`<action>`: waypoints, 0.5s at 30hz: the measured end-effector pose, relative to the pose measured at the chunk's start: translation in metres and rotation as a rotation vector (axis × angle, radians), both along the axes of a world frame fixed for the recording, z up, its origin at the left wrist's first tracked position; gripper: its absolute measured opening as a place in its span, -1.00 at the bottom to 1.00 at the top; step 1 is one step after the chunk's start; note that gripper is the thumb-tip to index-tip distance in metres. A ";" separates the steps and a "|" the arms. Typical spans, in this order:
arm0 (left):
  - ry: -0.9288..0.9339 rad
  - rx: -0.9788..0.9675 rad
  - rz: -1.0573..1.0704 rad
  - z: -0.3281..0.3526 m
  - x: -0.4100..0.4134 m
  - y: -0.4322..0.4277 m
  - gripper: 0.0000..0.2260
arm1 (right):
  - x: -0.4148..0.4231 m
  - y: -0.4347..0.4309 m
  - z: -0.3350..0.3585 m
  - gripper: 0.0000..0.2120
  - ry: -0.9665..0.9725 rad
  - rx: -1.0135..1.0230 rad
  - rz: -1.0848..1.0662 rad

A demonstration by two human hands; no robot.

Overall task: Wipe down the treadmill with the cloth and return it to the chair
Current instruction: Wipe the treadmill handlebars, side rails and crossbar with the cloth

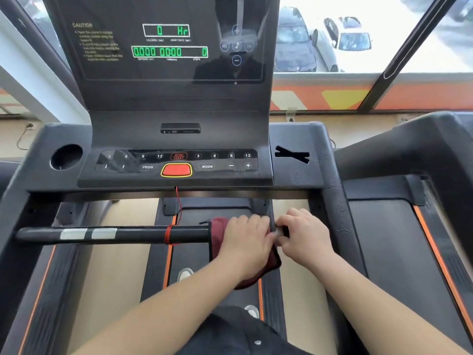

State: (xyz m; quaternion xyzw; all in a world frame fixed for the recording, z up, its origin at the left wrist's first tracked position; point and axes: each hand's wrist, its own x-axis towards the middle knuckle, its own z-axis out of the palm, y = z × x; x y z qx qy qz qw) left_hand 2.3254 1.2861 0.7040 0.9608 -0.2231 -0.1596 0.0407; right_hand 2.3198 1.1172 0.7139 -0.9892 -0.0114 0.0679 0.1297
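I stand on a black treadmill whose console [176,139] shows green digits and a red stop button [176,170]. A black front handlebar [115,234] with silver sensor bands crosses below the console. A dark red cloth [220,226] is draped over the bar's right part and hangs down beneath it. My left hand [247,238] presses on the cloth and wraps it around the bar. My right hand [304,235] is right beside it, fingers curled around the bar's right end at a silver band. The chair is out of view.
A red safety cord [178,206] runs from the console down to the bar and is wound around it. A second treadmill [409,175] stands close on the right. Orange-edged side rails [167,252] flank the belt. Windows ahead show parked cars [353,39].
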 end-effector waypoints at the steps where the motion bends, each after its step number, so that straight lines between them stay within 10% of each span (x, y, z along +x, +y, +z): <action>1: -0.014 0.005 -0.028 -0.007 -0.016 0.009 -0.55 | 0.000 0.000 0.000 -0.78 0.014 -0.006 0.005; 4: -0.103 -0.011 -0.090 -0.019 -0.033 0.032 -0.39 | 0.000 0.000 0.000 -0.71 0.034 -0.025 0.008; 10: 0.174 0.042 -0.044 0.015 0.041 0.001 -0.69 | 0.001 0.004 0.005 -0.83 0.026 -0.046 -0.010; 15: -0.046 -0.094 0.077 -0.006 -0.021 0.016 -0.62 | -0.001 0.004 0.003 -0.84 0.002 -0.048 -0.020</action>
